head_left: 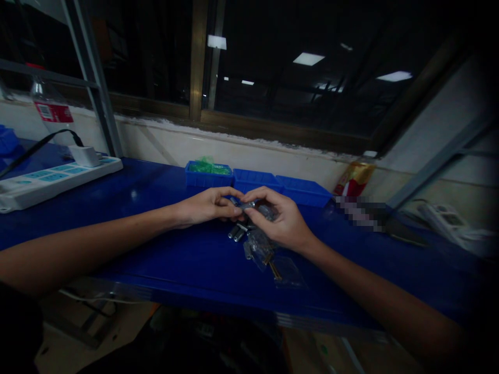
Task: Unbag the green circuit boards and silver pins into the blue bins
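Observation:
Fingertips of my left hand (208, 206) and my right hand (283, 217) meet above the blue table, both closed in a pinch on a small metal cylinder (248, 205). Its far end is covered by the fingers. Just beneath lie several short metal tubes (238, 234), partly hidden by my hands. A crumpled clear plastic bag (259, 241) sits below my right hand. Nearer to me, another clear bag (290, 272) lies flat, with brass-coloured, screw-like pieces (275, 270) at its left side.
Blue bins (257, 182) line the back; the leftmost holds green plastic (208, 166). At left are a white power strip (58, 179) with a plug and a bottle (52, 111). A red and gold packet (354, 179) and a pale device (448, 218) are at right.

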`<state>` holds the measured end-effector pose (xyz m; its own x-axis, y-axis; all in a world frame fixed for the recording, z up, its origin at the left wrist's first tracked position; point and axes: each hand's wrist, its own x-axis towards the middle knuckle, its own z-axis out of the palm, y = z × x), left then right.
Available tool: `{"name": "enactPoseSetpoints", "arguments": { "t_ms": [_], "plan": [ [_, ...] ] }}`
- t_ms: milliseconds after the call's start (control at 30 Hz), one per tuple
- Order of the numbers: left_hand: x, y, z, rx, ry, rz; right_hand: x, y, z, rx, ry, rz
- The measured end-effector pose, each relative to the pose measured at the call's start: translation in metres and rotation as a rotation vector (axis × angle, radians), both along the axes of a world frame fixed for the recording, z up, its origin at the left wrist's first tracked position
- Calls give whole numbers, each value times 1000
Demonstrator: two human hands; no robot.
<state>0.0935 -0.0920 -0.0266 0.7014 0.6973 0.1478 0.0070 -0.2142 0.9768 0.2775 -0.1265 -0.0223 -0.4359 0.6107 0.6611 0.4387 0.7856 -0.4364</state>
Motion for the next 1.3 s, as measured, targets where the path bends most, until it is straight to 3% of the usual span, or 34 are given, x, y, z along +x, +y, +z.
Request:
{"name": "enactPoseSetpoints", "arguments": {
  "t_ms": [167, 300, 467, 633, 1000, 1167, 1300],
  "plan": [
    [0, 1, 2, 165, 64, 60, -2, -4, 3, -178, 96, 69],
    [-7, 4, 10, 439, 129, 123, 0, 0, 1, -229, 67, 35],
    [-11, -1, 17, 802, 218, 134, 2, 6, -6, -395, 224, 153],
    [-10, -9, 18, 1077, 342, 172, 1, 7, -3, -537, 214, 177],
    [-11, -7, 17, 1092, 396, 250, 2, 6, -1, -604, 215, 280],
    [-11, -7, 18, 1027, 360, 230, 2, 7, -7, -482, 200, 199],
    [-11, -8, 19, 1067, 405, 237, 4, 8, -9, -396, 107, 116]
  ]
}}
